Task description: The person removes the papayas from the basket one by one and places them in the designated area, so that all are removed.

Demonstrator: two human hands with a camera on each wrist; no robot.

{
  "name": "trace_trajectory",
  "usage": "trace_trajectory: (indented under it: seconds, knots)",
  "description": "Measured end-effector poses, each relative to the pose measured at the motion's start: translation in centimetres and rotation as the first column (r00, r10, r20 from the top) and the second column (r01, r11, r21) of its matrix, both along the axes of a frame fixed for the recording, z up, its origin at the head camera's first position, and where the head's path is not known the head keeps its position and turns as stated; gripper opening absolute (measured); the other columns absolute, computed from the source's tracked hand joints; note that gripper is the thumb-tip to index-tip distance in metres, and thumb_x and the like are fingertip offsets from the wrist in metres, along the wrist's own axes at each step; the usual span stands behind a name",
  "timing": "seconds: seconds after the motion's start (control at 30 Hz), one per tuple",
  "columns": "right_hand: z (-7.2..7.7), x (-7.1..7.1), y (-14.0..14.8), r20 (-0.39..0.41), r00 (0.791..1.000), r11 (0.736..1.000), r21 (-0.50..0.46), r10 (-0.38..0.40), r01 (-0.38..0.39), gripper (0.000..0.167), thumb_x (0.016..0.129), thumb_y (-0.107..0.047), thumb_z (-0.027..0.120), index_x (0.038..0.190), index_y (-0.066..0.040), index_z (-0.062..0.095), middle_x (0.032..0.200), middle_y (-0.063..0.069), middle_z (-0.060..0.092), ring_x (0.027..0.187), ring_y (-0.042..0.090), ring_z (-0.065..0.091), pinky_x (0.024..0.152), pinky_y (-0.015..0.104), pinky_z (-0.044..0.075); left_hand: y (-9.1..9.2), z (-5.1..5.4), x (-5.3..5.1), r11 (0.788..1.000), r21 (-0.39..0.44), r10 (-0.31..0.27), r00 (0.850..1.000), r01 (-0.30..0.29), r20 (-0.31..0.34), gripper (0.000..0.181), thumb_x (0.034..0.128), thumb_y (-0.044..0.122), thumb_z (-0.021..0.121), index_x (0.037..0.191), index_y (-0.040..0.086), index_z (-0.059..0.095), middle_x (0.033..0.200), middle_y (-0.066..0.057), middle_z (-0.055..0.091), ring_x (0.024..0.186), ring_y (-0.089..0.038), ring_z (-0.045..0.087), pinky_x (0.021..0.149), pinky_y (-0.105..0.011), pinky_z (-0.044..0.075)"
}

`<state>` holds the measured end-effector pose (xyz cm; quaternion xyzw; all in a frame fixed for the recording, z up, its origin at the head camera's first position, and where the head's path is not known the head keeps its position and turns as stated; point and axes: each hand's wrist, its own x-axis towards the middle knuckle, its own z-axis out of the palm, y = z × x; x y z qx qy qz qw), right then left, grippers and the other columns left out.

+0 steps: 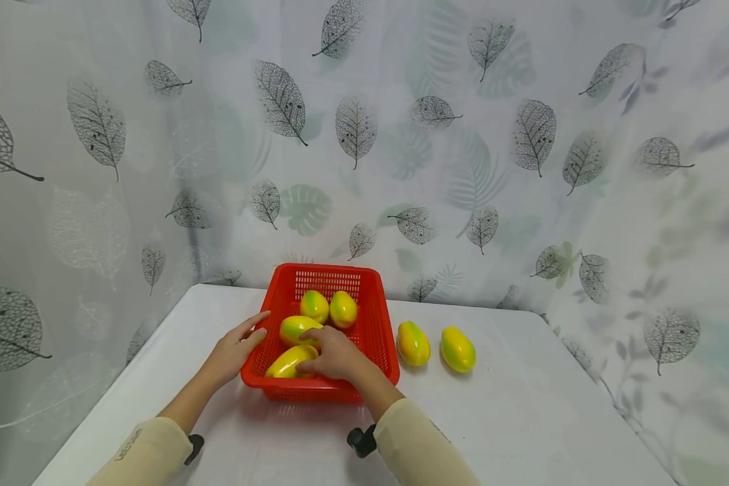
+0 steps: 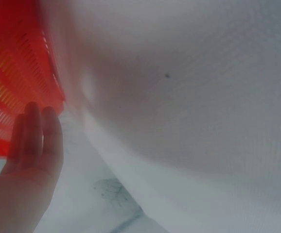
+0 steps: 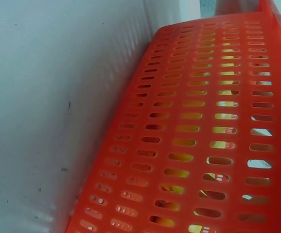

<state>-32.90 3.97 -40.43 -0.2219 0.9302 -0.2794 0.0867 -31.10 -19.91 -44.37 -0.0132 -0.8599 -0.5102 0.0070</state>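
In the head view, a red basket (image 1: pixel 373 324) holds several yellow mango-like fruits, among them a front one (image 1: pixel 287 363) and one just behind it (image 1: pixel 293 329). My right hand (image 1: pixel 339 356) reaches in over the near rim and grips the front fruit, thumb on its near side, index finger over the fruit behind; the other fingertips are hidden. At the basket's left side is my left hand (image 1: pixel 227 354), its fingers extended. The left wrist view has this hand (image 2: pixel 31 160) beside the slotted wall (image 2: pixel 19 63). Only the basket's outside (image 3: pixel 194 116) fills the right wrist view.
Two more yellow fruits, one nearer the basket (image 1: pixel 414 344) and one farther right (image 1: pixel 458 349), lie on the white table (image 1: pixel 522 405). A leaf-patterned curtain (image 1: pixel 364 189) hangs behind the table and along its sides.
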Motion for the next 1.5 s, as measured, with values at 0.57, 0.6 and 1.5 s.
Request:
trace_trajectory:
  seconds: [0.57,0.6,1.5]
  knots:
    - [-0.53,-0.63,-0.39,0.043,0.998,0.999,-0.019,0.047,-0.046,0.057,0.081,-0.034,0.087,0.135,-0.030,0.068,0.123,-0.011,0.069,0.111,0.013,0.059,0.107,0.045,0.054,-0.03,0.01,-0.07,1.000,-0.010,-0.005,1.000,0.005,-0.009,0.055,0.1090,0.038,0.049,0.161,0.023,0.038,0.152,-0.025,0.049,0.120,-0.034,0.061,0.091,-0.042,0.063]
    - [-0.53,-0.64,-0.42,0.044,0.998,0.999,-0.019,0.047,-0.047,0.057,0.082,-0.034,0.087,0.135,-0.030,0.068,0.123,-0.011,0.069,0.111,0.013,0.059,0.107,0.046,0.054,-0.04,0.01,-0.08,1.000,-0.009,-0.005,1.000,0.005,-0.008,0.055,0.1090,0.038,0.049,0.161,0.023,0.038,0.152,-0.024,0.049,0.120,-0.034,0.061,0.091,-0.042,0.063]
    - [-0.69,-0.95,-0.70,0.080,0.995,0.998,0.001,0.055,-0.055,0.053,0.080,-0.024,0.088,0.129,-0.036,0.071,0.129,-0.010,0.066,0.121,0.018,0.056,0.109,0.049,0.052,0.10,0.16,0.15,1.000,-0.019,-0.006,1.000,0.005,-0.010,0.055,0.1092,0.036,0.049,0.161,0.022,0.037,0.153,-0.025,0.047,0.122,-0.037,0.060,0.091,-0.043,0.062]
